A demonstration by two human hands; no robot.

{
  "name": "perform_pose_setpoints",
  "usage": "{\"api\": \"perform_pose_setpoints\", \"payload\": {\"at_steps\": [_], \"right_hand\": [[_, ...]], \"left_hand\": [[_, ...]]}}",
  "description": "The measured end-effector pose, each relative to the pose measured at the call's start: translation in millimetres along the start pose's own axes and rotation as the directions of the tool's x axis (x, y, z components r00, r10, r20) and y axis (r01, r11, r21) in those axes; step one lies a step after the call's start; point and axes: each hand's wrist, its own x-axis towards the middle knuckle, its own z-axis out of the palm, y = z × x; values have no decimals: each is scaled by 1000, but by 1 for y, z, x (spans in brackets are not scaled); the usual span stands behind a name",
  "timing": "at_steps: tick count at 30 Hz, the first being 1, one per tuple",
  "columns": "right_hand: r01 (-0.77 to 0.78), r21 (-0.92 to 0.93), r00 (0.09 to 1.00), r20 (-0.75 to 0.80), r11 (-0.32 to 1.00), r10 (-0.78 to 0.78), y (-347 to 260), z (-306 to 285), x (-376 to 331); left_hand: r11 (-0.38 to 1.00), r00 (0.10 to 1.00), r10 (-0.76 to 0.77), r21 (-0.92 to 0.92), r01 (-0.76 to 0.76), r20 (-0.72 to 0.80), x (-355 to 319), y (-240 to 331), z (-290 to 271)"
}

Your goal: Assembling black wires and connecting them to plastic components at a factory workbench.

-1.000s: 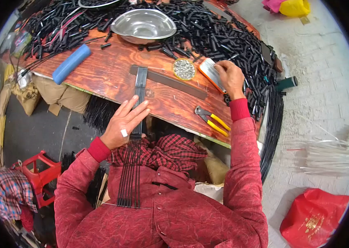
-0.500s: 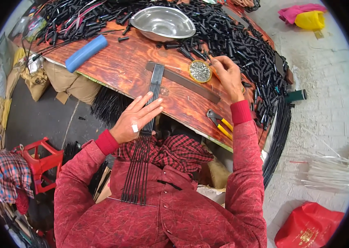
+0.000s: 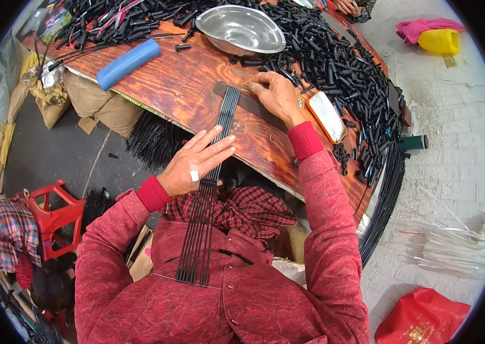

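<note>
My left hand (image 3: 199, 160) lies flat, fingers stretched, across a row of thin black rods (image 3: 197, 229) running from my lap up onto the table. Their upper ends are grey and rest over a dark flat bar (image 3: 260, 110) on the wood. Close to those ends, my right hand (image 3: 279, 97) is pinched; whatever is between its fingertips is too small to make out. A round tin of small metal pieces (image 3: 300, 102) is mostly covered by the right hand. An orange-edged rectangular case (image 3: 327, 117) with a bright face lies beside the right wrist.
Behind stands a steel bowl (image 3: 241, 30) before a heap of black tubular parts (image 3: 334, 63). A blue cylinder (image 3: 128, 64) lies on the wooden table (image 3: 179, 86) at left. A red stool (image 3: 56, 221) is lower left. Another person's hands (image 3: 348, 7) show at the far edge.
My right hand has moved left from the tin to the rods' upper ends. Its sleeve now covers the yellow-handled pliers and uncovers the orange-edged case. My left hand stays on the rods.
</note>
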Motion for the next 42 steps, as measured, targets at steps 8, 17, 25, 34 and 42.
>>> {"api": "perform_pose_setpoints", "payload": {"at_steps": [8,17,25,34,42], "right_hand": [[-87,-43,993,73,995,90,2,2,3],[-51,9,997,56,999,50,16,11,5],[-36,15,997,65,999,35,15,12,6],[-47,-13,996,73,999,47,10,9,5],[10,56,999,47,998,-13,17,14,10]], "left_hand": [[999,1000,3,-51,-4,-30,1,3,0],[999,1000,-7,-39,6,-12,1,2,0],[1000,1000,-3,3,3,2,0,0,1],[1000,1000,-4,-6,4,-18,1,1,2],[1000,1000,0,-10,0,-28,1,1,2]]}}
